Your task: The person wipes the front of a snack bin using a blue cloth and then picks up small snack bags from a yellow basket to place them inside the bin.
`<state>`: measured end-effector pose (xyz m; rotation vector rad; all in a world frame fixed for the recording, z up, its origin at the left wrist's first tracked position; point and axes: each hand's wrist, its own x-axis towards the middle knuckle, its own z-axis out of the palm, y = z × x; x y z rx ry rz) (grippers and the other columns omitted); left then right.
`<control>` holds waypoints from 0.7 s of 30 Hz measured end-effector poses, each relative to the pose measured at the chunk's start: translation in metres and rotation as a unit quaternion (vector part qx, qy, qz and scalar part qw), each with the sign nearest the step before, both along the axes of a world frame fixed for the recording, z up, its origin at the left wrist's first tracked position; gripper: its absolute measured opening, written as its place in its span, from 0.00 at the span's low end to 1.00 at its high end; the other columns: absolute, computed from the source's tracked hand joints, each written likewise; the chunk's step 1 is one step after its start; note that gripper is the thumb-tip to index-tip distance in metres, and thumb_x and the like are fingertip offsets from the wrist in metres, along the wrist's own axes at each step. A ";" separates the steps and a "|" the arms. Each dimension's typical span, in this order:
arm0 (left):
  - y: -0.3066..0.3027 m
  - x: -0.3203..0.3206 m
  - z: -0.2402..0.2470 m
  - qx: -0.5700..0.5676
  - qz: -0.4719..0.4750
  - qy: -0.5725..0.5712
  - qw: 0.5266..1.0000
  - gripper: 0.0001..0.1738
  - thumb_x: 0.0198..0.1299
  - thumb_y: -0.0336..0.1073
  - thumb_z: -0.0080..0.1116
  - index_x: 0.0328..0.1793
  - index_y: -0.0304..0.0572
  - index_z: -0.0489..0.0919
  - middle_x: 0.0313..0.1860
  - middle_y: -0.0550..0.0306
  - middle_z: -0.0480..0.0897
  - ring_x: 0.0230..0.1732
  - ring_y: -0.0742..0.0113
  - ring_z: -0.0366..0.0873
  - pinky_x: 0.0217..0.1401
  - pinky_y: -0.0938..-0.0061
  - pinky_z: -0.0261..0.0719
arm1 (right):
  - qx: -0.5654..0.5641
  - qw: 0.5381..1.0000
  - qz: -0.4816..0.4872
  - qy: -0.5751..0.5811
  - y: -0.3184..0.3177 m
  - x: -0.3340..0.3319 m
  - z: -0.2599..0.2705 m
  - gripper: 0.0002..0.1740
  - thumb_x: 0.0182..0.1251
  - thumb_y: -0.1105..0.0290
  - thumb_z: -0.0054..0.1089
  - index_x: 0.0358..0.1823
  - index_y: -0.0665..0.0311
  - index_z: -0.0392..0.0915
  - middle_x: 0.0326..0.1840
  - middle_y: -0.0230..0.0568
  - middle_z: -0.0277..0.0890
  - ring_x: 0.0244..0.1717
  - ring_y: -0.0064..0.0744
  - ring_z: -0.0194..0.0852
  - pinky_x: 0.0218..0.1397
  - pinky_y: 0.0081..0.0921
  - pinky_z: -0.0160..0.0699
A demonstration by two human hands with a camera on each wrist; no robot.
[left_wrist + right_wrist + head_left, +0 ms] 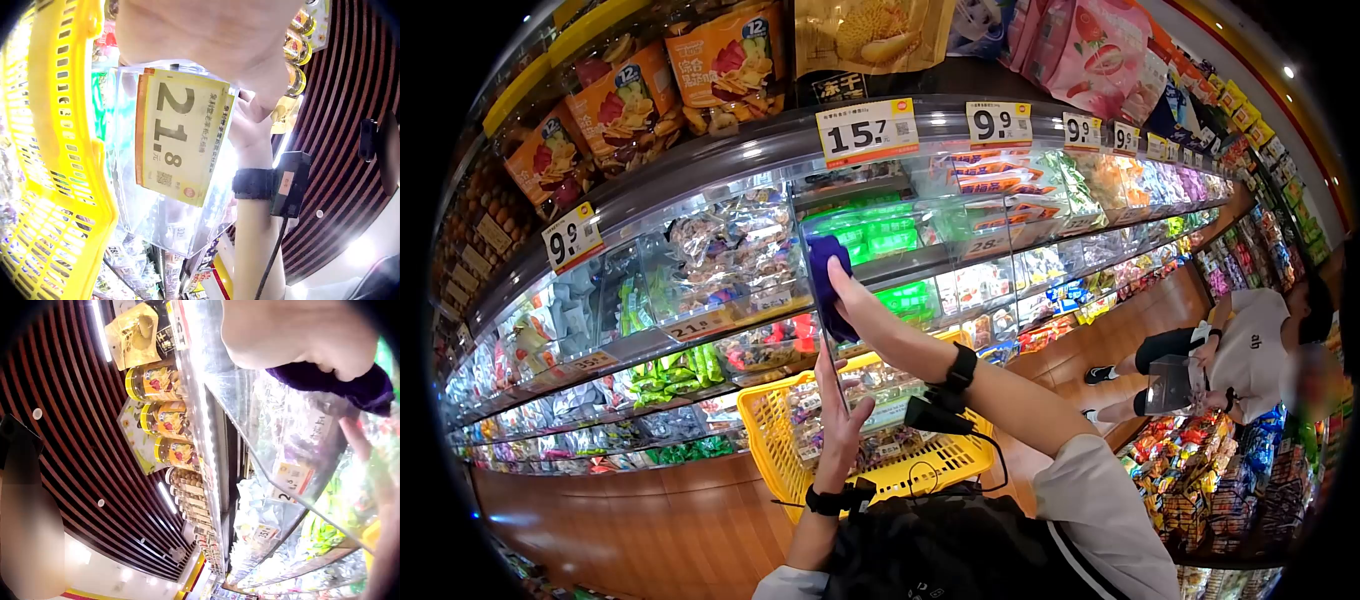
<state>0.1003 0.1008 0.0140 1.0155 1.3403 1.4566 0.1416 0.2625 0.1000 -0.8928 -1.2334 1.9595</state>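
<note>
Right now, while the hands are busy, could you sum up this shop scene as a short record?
place: shop aisle, wood-look floor
right hand: gripping a purple cloth, at clear plastic
left hand: fingers straight, beside the clear plastic
price tag near the left hand: 21.8
basket: yellow, below the shelves
upper shelf: jars with orange labels
bins: clear, holding small wrapped goods
bystander: at the right, light top
</note>
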 end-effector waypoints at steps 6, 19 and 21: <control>0.014 0.012 0.003 0.107 0.033 -0.016 0.994 0.60 0.58 0.65 0.62 0.87 0.45 0.44 0.79 0.46 0.54 0.79 0.52 0.54 0.77 0.58 0.58 | 0.094 0.954 0.178 -0.221 -0.050 0.065 0.003 0.38 0.80 0.39 0.36 0.57 0.73 0.72 0.40 0.44 0.77 0.39 0.34 0.75 0.43 0.30 0.75; 0.010 0.023 -0.016 0.059 0.096 0.022 0.993 0.63 0.58 0.81 0.47 0.85 0.38 0.49 0.80 0.44 0.56 0.71 0.53 0.65 0.67 0.57 0.69 | 0.387 0.628 0.313 -0.598 -0.047 0.148 0.031 0.19 0.62 0.62 0.62 0.55 0.53 0.81 0.45 0.42 0.84 0.52 0.49 0.82 0.51 0.46 0.81; 0.009 0.023 -0.016 0.062 0.095 0.044 0.993 0.63 0.58 0.82 0.46 0.85 0.40 0.50 0.81 0.44 0.56 0.71 0.52 0.65 0.66 0.56 0.70 | 0.414 0.633 0.275 -0.594 -0.040 0.162 0.027 0.17 0.62 0.63 0.63 0.53 0.53 0.81 0.42 0.44 0.83 0.48 0.52 0.82 0.51 0.46 0.81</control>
